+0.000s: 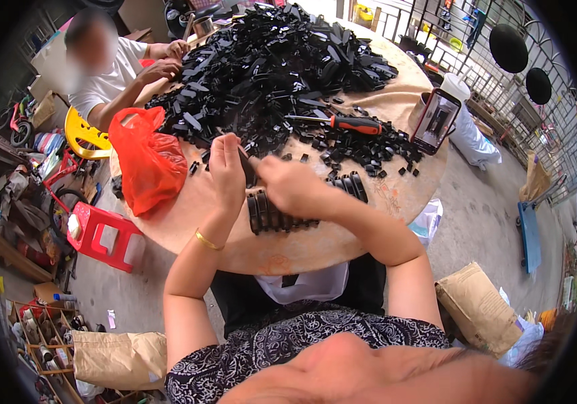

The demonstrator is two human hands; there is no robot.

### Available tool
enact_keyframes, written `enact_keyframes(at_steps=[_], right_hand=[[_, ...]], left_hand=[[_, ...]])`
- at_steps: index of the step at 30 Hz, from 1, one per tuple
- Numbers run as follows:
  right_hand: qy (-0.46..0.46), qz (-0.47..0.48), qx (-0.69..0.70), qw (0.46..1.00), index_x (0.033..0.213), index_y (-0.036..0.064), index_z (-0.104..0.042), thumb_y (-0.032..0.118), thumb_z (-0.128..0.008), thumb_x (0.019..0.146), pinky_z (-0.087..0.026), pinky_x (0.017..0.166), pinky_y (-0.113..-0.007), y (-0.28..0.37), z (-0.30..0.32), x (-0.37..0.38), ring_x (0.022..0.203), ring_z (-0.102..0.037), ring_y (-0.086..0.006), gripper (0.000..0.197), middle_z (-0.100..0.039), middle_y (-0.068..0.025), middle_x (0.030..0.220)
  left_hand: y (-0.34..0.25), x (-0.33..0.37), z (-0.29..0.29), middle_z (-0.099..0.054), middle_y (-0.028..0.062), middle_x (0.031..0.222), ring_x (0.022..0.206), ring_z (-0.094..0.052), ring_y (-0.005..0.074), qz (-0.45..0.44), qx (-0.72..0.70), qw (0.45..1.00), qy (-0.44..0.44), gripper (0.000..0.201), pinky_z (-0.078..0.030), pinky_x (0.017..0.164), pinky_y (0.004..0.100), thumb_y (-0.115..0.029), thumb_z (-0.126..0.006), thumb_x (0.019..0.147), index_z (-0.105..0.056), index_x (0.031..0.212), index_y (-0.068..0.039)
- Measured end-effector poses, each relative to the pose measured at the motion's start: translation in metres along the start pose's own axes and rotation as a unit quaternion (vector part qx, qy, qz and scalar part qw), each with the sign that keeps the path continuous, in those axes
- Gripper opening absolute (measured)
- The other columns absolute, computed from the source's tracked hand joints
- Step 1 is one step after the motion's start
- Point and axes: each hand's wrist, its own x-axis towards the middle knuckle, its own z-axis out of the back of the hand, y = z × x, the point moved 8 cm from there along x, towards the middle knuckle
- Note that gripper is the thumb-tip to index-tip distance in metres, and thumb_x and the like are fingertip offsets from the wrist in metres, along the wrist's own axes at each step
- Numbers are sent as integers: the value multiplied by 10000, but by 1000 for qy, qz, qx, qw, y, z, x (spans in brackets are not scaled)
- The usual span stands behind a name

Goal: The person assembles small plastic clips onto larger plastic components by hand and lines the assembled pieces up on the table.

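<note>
My left hand (226,170) and my right hand (290,186) meet over the near edge of a round wooden table (315,252), both pinching a small black plastic part (246,167) between them. Just under my hands lies a curved row of stacked black parts (271,215), running on toward the right (354,186). A big heap of the same black parts (275,67) covers the far half of the table. A gold bangle sits on my left wrist.
A red plastic bag (146,161) lies at the table's left edge. A screwdriver with an orange and black handle (345,123) and an upright phone (436,121) are to the right. Another person (110,71) works at the far left. A red stool (103,236) and brown sacks stand on the floor.
</note>
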Motion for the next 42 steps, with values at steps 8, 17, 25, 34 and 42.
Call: enact_keyframes(at_steps=[8,17,25,34,42], right_hand=[[-41,-13,-127,991,909,78,-631,86,-565,740,-475,691,-337,-72,18,7,786,-576,-254,182,-592,-80,870],[35,14,-164,986,712,23,-593,40,-511,682,-487,633,-384,-65,-7,4,745,-606,-305,89,-606,-152,736],[-116,45,65,990,898,2,-586,37,-585,703,-485,679,-327,-39,28,10,758,-593,-255,198,-588,-132,795],[-206,25,311,928,893,5,-626,-47,-622,707,-496,647,-241,-34,47,5,753,-598,-156,193,-591,-88,846],[-231,38,166,958,854,16,-623,-3,-611,697,-481,582,-291,-25,50,0,658,-589,-249,159,-583,-104,772]], left_hand=[[-5,-9,-10,-569,75,662,602,-577,173,244,-3,922,300,248,-477,556,286,-292,-545,867,-526,865,-45],[-26,-76,-8,-562,163,896,827,-562,325,-43,487,809,327,402,-454,735,377,-274,-683,713,-553,999,-24],[4,-66,27,-539,67,769,653,-513,124,79,241,951,175,389,-427,563,230,-119,-692,716,-429,984,-21],[16,-19,-46,-582,71,766,616,-556,149,316,-262,879,244,186,-438,476,236,-159,-493,863,-543,959,-8],[17,-24,-38,-594,37,780,576,-531,82,265,-221,916,207,281,-411,416,198,-274,-507,890,-546,1032,-34]])
